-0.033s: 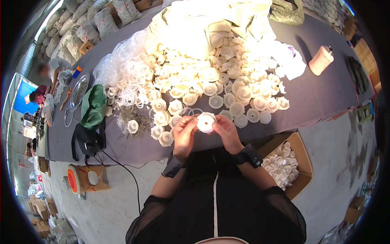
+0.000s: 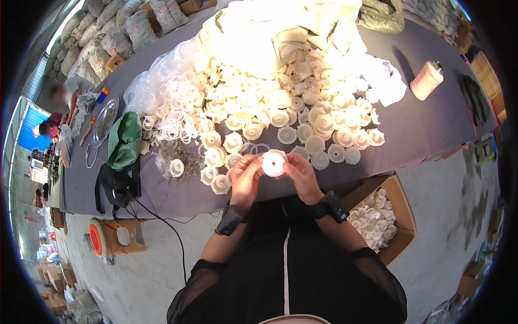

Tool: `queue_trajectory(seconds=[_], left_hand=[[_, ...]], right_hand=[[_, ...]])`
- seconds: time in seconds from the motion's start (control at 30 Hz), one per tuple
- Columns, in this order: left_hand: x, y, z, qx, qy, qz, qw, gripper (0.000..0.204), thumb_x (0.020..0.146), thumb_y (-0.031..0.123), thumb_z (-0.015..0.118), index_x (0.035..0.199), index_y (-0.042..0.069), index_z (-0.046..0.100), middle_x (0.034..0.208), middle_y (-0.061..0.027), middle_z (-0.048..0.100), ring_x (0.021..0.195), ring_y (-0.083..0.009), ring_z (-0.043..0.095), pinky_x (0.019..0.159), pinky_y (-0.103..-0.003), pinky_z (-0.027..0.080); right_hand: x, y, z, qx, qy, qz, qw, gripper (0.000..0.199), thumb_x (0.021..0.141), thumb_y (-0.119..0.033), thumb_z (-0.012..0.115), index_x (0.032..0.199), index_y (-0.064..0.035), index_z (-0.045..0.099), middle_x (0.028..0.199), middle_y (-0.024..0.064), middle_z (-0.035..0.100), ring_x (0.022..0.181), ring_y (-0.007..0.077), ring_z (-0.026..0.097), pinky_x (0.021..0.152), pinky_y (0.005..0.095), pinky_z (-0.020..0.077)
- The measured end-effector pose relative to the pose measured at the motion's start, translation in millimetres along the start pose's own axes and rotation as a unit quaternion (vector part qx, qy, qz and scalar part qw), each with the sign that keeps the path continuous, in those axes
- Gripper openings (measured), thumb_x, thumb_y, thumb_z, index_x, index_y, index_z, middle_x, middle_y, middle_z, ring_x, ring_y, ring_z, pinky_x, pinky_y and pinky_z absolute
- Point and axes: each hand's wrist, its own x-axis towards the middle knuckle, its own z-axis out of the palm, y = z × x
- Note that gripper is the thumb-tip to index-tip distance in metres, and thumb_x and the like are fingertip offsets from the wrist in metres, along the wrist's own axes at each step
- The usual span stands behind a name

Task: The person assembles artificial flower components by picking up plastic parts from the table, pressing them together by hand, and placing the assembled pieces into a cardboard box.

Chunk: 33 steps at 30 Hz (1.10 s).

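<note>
At the left of the frame, a thin black cable (image 2: 175,235) runs from a slack black fabric bag (image 2: 116,186) over the table's front edge; a snag on it could pull the bag down. Left of centre, translucent white plastic rings (image 2: 172,105) lie loosely against a tangled heap of small grey metal-looking pieces (image 2: 189,164), so a brushing sleeve might mix the two. In the middle of the frame, the left hand (image 2: 246,181) has its thumb and fingers clamped on the left edge of a round white plastic disc with a central hole (image 2: 274,163), raised just in front of the table's near edge. The right hand (image 2: 303,177) pinches its right edge, thumb toward the viewer. Only fingertips hold it, so uneven pressure could tip it out and drop it. Right of centre, the crowded pile of cream-white round plastic parts (image 2: 324,127) could slide if one low down were tugged. At lower right, a brown open cardboard box (image 2: 403,208) of similar white pieces stands close to the right forearm; a careless elbow could knock its wall
</note>
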Motion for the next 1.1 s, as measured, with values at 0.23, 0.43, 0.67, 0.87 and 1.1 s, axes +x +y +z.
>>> queue_trajectory(seconds=[0.23, 0.43, 0.67, 0.87, 1.1], left_hand=[[-7.6, 3.5, 8.6, -0.066, -0.003, -0.025, 0.997, 0.012, 0.085, 0.008, 0.053, 0.095, 0.002, 0.054, 0.092, -0.0068, 0.059, 0.084, -0.0119, 0.056, 0.074, -0.025, 0.045], [-8.8, 3.6, 9.2, -0.066, -0.020, -0.077, 0.995, 0.012, 0.086, 0.008, 0.051, 0.097, 0.002, 0.054, 0.091, -0.0049, 0.059, 0.081, -0.0106, 0.055, 0.074, -0.024, 0.044], [-7.1, -8.2, 1.4, 0.026, 0.010, 0.045, 0.999, 0.013, 0.088, 0.010, 0.050, 0.098, 0.003, 0.054, 0.089, -0.0030, 0.058, 0.080, -0.0086, 0.054, 0.073, -0.023, 0.044], [-6.1, -7.7, 6.4, -0.072, 0.044, 0.018, 0.996, 0.018, 0.089, 0.012, 0.049, 0.105, 0.004, 0.052, 0.088, -0.0009, 0.056, 0.081, -0.0080, 0.053, 0.072, -0.022, 0.044], [-9.0, 5.0, 3.7, -0.102, -0.039, -0.037, 0.993, 0.024, 0.087, 0.009, 0.047, 0.110, 0.005, 0.048, 0.098, -0.0057, 0.054, 0.090, -0.0146, 0.053, 0.076, -0.030, 0.045]], right_hand=[[2.6, -6.3, -0.9, 0.066, 0.000, 0.071, 0.995, 0.017, 0.088, -0.018, 0.048, 0.095, -0.0027, 0.053, 0.086, 0.0015, 0.057, 0.079, 0.0082, 0.054, 0.070, 0.0225, 0.0440], [2.5, -4.2, 3.3, 0.114, -0.028, 0.114, 0.987, 0.011, 0.086, -0.015, 0.046, 0.083, -0.0064, 0.053, 0.078, -0.0027, 0.053, 0.073, 0.0052, 0.051, 0.066, 0.0199, 0.0415], [2.8, 5.2, 0.6, 0.067, -0.008, 0.140, 0.988, 0.015, 0.088, -0.017, 0.045, 0.092, -0.0054, 0.053, 0.085, 0.0019, 0.058, 0.078, 0.0097, 0.055, 0.068, 0.0255, 0.0454], [2.5, 12.8, 2.5, 0.233, -0.052, 0.140, 0.961, 0.016, 0.087, -0.018, 0.050, 0.097, -0.0054, 0.053, 0.092, 0.0032, 0.058, 0.079, 0.0117, 0.055, 0.067, 0.0254, 0.0462], [6.0, 14.9, -5.2, 0.223, -0.058, 0.117, 0.966, 0.023, 0.080, -0.007, 0.052, 0.103, -0.0040, 0.050, 0.100, 0.0073, 0.056, 0.086, 0.0160, 0.056, 0.071, 0.0271, 0.0461]])
